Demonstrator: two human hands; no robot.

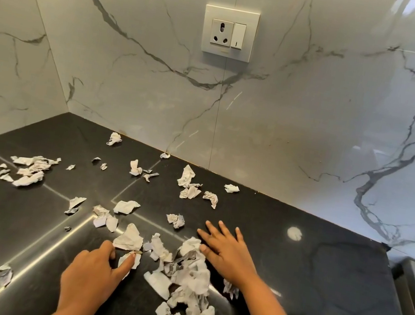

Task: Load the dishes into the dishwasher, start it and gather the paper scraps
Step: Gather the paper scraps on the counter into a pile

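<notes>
Black stone counter (319,272) fills the lower half of my feed, with white paper scraps (192,273) scattered all over it and heaped thickest at bottom centre. The right hand (226,251) lies flat, fingers spread, against that heap. Left of it, the left hand (91,272) pinches one small scrap (138,259) between thumb and curled fingers.

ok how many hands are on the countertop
2. The left hand pinches a paper scrap at front centre; the right hand lies flat against the heap of scraps, to its right. No others in view.
</notes>
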